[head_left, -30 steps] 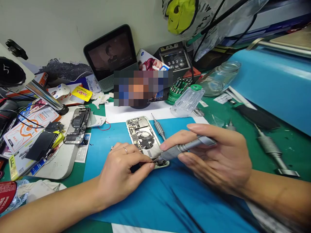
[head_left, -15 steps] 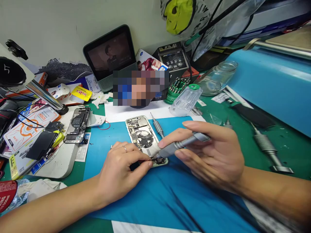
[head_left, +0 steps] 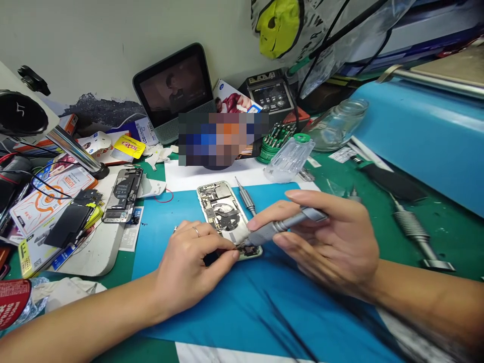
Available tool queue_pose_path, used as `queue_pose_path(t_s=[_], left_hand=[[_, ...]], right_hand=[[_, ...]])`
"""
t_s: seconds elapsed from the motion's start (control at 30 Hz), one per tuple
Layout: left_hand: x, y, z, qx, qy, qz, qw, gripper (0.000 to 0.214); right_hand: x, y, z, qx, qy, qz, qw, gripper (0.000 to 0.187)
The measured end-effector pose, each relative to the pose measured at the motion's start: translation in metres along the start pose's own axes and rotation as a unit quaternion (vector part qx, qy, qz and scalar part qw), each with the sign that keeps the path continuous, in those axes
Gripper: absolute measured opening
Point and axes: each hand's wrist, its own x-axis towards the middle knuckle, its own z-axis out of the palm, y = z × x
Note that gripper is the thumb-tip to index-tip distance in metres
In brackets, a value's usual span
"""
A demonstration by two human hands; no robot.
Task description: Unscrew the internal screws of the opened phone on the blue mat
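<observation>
An opened phone housing (head_left: 231,228) lies on the blue mat (head_left: 212,312), its inner parts showing. My right hand (head_left: 333,242) grips a grey screwdriver (head_left: 282,228) between thumb and fingers, slanting down to the phone's near end. There the tip meets the pinched thumb and index finger of my left hand (head_left: 198,264), which rests over the phone's lower left edge. Whatever sits between those left fingertips is too small and hidden to name. A second slim screwdriver (head_left: 246,196) lies just beyond the phone's right side.
Another opened phone (head_left: 124,195) sits on a white base at left, beside boxes and parts (head_left: 68,222). Behind stand a screen (head_left: 174,91), a green bit holder (head_left: 278,141), a clear plastic container (head_left: 290,160) and a glass jar (head_left: 342,123). More screwdrivers (head_left: 416,234) lie at right.
The whole view has shifted slightly. Both hands, the screwdriver and the phone keep almost the same positions relative to one another.
</observation>
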Motion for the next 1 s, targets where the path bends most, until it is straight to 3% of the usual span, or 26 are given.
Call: queue_pose_path(t_s=[0.57,1.0], left_hand=[[0.0005,0.0001,0.0014,0.002,-0.001,0.005,1.0,0.008],[0.0018,-0.0002,0.0009,0.004,0.004,0.006,1.0,0.007]], right_hand=[[0.0008,-0.0014,0.0005,0.005,-0.014,-0.012,1.0,0.057],[-0.0026,0.0009,0.0043,0.034,0.011,0.005,0.999,0.053]])
